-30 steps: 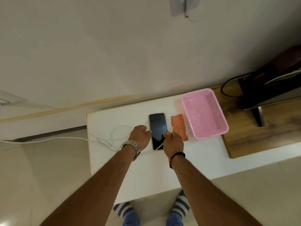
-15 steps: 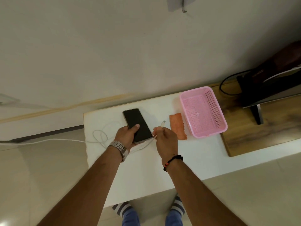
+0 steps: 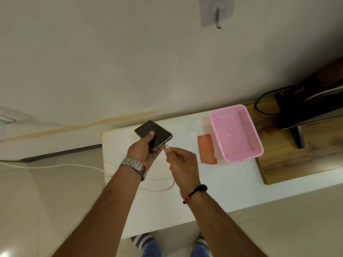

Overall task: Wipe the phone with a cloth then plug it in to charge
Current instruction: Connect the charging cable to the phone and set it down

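Phone point(image 3: 153, 135) sits lifted above the white table point(image 3: 232, 182), gripped in the left hand point(image 3: 143, 152), thumb on its dark screen; the right hand point(image 3: 182, 164) pinches the white cable plug point(image 3: 167, 146) just beside its port; orange cloth point(image 3: 206, 148) lies by the pink basket point(image 3: 235, 132)

Hidden and cut-off parts while I bring the plug to the phone

My left hand point(image 3: 143, 152) covers the near corner and underside of the phone point(image 3: 153, 134), and my thumb hides part of its screen. The plug point(image 3: 167, 146) is too small to tell whether it touches the port or sits just short of it. My right hand point(image 3: 182, 163) hides the stretch of white cable point(image 3: 55, 165) behind the plug, and the cable's far end runs off the left edge. The dark device point(image 3: 311, 106) at right is cut by the frame; its red lettering is too blurred to read. My feet are cropped at the bottom.
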The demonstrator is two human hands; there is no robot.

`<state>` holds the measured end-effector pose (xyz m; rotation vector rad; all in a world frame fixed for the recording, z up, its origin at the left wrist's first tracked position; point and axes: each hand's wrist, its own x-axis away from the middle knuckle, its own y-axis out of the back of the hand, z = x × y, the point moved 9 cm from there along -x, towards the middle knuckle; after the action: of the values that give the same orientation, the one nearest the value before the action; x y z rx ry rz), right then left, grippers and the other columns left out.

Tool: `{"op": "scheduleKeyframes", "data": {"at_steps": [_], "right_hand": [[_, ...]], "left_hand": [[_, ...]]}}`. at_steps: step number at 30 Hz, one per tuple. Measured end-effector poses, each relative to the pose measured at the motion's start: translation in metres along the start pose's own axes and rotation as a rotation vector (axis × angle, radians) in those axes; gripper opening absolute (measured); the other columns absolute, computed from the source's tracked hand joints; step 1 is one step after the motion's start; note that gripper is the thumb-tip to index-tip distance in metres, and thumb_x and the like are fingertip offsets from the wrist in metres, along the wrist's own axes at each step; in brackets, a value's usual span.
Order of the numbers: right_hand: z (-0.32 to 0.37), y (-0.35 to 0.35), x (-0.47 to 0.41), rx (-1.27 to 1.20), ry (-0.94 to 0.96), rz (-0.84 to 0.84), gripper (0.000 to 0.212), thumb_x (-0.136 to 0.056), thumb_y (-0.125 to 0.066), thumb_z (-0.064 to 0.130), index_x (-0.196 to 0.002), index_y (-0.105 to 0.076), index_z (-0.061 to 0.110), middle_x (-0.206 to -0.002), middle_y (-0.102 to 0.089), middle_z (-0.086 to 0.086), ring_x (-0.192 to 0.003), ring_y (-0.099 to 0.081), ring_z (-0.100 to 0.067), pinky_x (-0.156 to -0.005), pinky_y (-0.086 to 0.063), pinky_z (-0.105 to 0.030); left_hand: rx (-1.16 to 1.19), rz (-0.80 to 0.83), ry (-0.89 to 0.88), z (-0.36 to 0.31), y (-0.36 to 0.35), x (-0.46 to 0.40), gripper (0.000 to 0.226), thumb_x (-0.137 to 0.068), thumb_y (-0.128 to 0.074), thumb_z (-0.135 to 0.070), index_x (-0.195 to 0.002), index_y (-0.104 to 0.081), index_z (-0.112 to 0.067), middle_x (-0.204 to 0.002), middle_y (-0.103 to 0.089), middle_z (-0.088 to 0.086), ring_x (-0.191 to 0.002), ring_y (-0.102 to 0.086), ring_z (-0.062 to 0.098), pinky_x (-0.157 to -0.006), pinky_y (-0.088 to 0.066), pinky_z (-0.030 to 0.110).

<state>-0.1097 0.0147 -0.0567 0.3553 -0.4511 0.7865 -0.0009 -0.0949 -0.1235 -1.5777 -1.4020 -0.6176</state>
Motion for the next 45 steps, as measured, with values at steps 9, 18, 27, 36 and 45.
{"op": "scheduleKeyframes", "data": {"at_steps": [9,18,27,36,45], "right_hand": [[0.003,0.004,-0.001,-0.071,-0.06,0.03,0.007,-0.092,-0.072,0.027,-0.088,-0.077,0.03,-0.072,-0.074,0.006,-0.065,-0.068,0.0,-0.061,-0.053,-0.012],[-0.002,0.002,-0.004,-0.025,-0.122,0.08,0.018,-0.092,-0.072,0.027,-0.074,-0.075,0.029,-0.068,-0.071,0.005,-0.068,-0.065,-0.009,-0.069,-0.058,-0.027],[-0.013,-0.006,-0.008,-0.114,-0.249,0.108,0.011,-0.091,-0.073,0.02,-0.082,-0.079,0.019,-0.07,-0.075,0.004,-0.078,-0.071,-0.018,-0.082,-0.061,-0.033],[-0.035,-0.011,-0.004,0.024,-0.274,0.34,0.02,-0.089,-0.074,0.035,-0.096,-0.08,0.016,-0.089,-0.08,0.0,-0.087,-0.076,-0.018,-0.086,-0.062,-0.032],[-0.017,-0.006,-0.033,-0.042,-0.191,0.265,0.021,-0.099,-0.06,0.017,-0.116,-0.072,0.016,-0.111,-0.075,-0.004,-0.103,-0.072,-0.02,-0.089,-0.061,-0.035]], "left_hand": [[-0.042,-0.004,-0.041,-0.006,-0.002,0.003,0.031,-0.092,-0.072,-0.014,-0.119,-0.063,-0.003,-0.106,-0.077,0.018,-0.079,-0.079,0.025,-0.059,-0.061,0.032],[-0.157,0.043,-0.099,-0.013,0.0,0.004,0.027,-0.093,-0.072,-0.018,-0.115,-0.065,-0.003,-0.1,-0.08,0.013,-0.092,-0.078,0.03,-0.069,-0.062,0.036],[-0.268,0.052,-0.188,-0.021,0.0,0.006,0.02,-0.094,-0.071,-0.021,-0.11,-0.068,-0.009,-0.1,-0.08,0.009,-0.094,-0.077,0.027,-0.069,-0.062,0.034],[-0.462,0.118,-0.235,-0.024,0.015,0.011,0.035,-0.095,-0.07,-0.027,-0.124,-0.064,-0.009,-0.115,-0.076,0.013,-0.104,-0.074,0.032,-0.087,-0.061,0.049],[-0.636,0.242,-0.161,-0.005,0.024,0.015,0.033,-0.097,-0.066,-0.024,-0.127,-0.065,-0.011,-0.122,-0.072,0.018,-0.112,-0.07,0.038,-0.097,-0.055,0.06]]}}
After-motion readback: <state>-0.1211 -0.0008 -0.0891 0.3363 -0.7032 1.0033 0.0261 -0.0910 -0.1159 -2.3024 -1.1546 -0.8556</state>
